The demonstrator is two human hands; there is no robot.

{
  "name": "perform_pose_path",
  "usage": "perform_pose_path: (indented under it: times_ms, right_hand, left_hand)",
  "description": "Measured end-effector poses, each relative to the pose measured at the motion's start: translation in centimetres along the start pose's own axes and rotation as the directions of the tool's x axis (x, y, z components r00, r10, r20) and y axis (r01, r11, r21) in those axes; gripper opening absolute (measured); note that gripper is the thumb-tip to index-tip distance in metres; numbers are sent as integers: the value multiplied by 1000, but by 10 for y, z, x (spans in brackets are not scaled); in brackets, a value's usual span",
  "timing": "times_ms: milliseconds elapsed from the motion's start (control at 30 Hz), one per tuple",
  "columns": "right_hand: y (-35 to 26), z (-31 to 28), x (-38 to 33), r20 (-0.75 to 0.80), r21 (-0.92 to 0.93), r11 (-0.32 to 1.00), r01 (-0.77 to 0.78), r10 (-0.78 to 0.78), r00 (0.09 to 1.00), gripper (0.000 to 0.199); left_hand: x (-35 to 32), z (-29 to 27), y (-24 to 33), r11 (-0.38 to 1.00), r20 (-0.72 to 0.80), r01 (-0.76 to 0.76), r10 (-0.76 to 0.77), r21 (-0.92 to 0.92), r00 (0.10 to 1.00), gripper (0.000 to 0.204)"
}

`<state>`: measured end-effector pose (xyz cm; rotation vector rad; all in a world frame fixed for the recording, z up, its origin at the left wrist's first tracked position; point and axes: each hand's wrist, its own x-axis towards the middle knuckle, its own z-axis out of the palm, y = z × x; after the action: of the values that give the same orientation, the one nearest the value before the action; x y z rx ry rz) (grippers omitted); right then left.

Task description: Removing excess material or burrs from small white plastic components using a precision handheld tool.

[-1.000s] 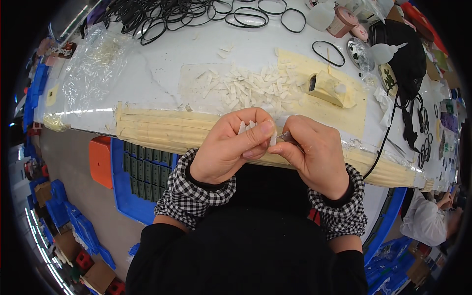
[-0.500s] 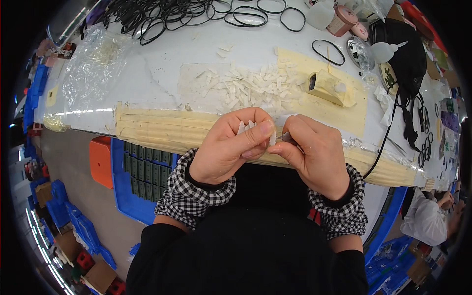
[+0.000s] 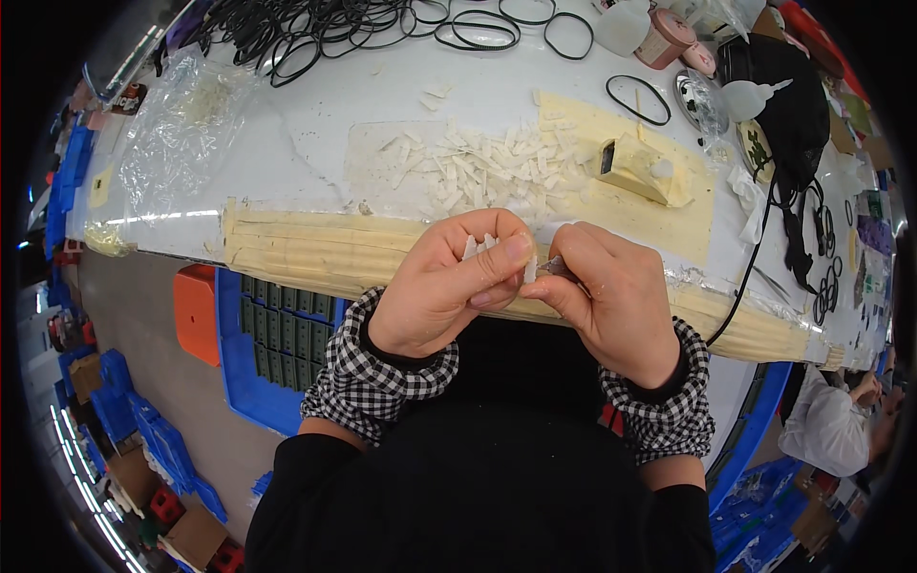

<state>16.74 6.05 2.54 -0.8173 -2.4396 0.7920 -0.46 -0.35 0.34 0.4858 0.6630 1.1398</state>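
Over the table's front edge my two hands meet, fingertips almost touching. My left hand [image 3: 457, 272] is closed on several small white strips [image 3: 479, 245]; one white strip [image 3: 530, 271] sticks out below its thumb tip, toward the other hand. My right hand [image 3: 611, 291] is pinched, and a small greyish piece [image 3: 554, 265] shows between its thumb and curled forefinger; its kind is unclear. Just beyond my hands lies a loose pile of white strips [image 3: 487, 167] on the table. Right of the pile stands a yellow taped block [image 3: 642, 172] with a dark opening at its left end.
Black rubber-like loops [image 3: 478, 33] crowd the far side of the white table [image 3: 315, 134]. A clear plastic bag [image 3: 181, 134] lies at left. Below the padded edge [image 3: 315, 250] are a blue crate [image 3: 234, 353] and an orange stool [image 3: 196, 313]. A co-worker [image 3: 829, 425] sits at right.
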Motion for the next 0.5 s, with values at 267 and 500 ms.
perform_pose_path:
  times_ms: [267, 500]
  right_hand:
    - [1, -3, -1, 86, 73, 997, -10, 3, 996, 30]
    - [3, -2, -2, -4, 198, 980, -26, 27, 1000, 26]
  left_hand:
    - [-1, 0, -2, 1000, -20, -9, 9, 22, 1000, 18]
    - [-4, 6, 1, 993, -147, -67, 81, 97, 986, 15]
